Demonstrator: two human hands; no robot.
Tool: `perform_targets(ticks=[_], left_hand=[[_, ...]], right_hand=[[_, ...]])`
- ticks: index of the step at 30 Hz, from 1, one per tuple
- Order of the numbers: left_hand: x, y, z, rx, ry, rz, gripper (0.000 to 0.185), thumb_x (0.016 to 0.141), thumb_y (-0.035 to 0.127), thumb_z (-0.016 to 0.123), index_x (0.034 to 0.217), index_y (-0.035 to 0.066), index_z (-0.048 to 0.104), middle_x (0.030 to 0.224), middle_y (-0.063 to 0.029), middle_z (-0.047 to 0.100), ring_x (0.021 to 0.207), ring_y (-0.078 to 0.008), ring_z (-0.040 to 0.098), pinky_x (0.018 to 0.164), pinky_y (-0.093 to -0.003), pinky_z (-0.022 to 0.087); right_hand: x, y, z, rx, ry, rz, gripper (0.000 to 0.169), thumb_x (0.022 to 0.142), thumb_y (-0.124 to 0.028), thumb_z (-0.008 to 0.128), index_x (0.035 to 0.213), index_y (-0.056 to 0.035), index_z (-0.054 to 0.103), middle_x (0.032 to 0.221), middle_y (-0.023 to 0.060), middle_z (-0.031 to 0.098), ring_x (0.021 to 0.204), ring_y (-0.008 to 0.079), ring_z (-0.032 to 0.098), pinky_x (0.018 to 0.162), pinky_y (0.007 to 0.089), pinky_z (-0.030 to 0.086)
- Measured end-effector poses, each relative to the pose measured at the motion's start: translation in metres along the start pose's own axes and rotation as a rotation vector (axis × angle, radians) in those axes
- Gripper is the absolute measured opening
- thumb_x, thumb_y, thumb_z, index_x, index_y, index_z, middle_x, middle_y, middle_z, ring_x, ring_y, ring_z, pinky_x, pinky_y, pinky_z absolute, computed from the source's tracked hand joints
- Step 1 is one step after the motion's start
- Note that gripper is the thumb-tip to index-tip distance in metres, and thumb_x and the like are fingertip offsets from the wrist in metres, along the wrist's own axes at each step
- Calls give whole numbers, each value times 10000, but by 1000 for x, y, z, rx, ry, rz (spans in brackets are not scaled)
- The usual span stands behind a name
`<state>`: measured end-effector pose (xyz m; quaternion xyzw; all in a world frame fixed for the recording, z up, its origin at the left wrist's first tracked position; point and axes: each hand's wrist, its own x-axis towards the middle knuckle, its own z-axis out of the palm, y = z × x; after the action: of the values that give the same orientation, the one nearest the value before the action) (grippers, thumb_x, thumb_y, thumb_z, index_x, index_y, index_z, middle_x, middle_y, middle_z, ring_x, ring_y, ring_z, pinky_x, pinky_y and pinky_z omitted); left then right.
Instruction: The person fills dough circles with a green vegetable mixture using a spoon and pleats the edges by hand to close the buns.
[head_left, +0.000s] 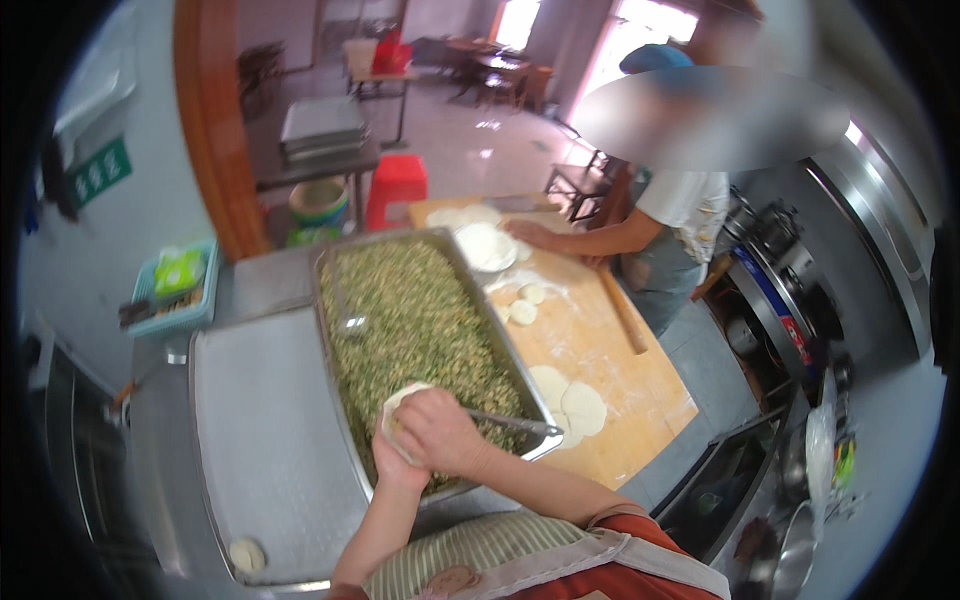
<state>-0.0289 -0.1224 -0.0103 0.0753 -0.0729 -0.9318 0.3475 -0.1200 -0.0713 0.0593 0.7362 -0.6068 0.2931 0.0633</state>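
My left hand (399, 459) cups a round dough wrapper (406, 391) from below, over the near end of a deep metal pan of chopped green filling (412, 315). From above, my right hand (444, 426) grips the wrapper's edge, and its fingers cover most of the middle. Behind my right wrist, a metal utensil handle (517, 422) rests across the pan's near right corner; its far end is hidden. To the left lies a shallow metal tray (274, 420), with one formed bun (247, 556) at its near left corner.
Right of the pan, a floured wooden board (626, 409) bears flat dough rounds (583, 408), small dough pieces (523, 312) and a bowl of flour (486, 247). A co-worker (667, 225) stands at its far side by a rolling pin (622, 311). A turquoise basket (212, 289) sits far left.
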Motion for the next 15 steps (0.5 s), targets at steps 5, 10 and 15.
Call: perform_targets(ticks=[5, 10, 15], left_hand=[[5, -4, 9, -40, 55, -25, 448, 983, 380, 312, 1306, 127, 492, 1301, -57, 535, 1218, -250, 498, 1053, -406, 383], [-7, -8, 29, -41, 91, -62, 390, 993, 321, 317, 1302, 142, 474, 1296, -40, 522, 1225, -230, 477, 1038, -401, 381], [-4, -7, 6, -97, -35, -41, 408, 999, 325, 321, 1354, 147, 419, 1357, -39, 474, 1279, -241, 424, 1068, -419, 344]], right_hand=[[5, -12, -18, -54, -59, 84, 463, 853, -251, 574, 1245, -15, 506, 1269, 146, 500, 1225, 302, 446, 1040, 464, 333], [-3, -4, -2, -81, -58, 175, 481, 892, -281, 539, 1285, -9, 482, 1327, 148, 474, 1285, 293, 406, 1085, 466, 290], [-1, -5, 4, -37, -80, 170, 503, 895, -302, 525, 1297, -5, 472, 1344, 151, 466, 1310, 292, 381, 1090, 492, 274]])
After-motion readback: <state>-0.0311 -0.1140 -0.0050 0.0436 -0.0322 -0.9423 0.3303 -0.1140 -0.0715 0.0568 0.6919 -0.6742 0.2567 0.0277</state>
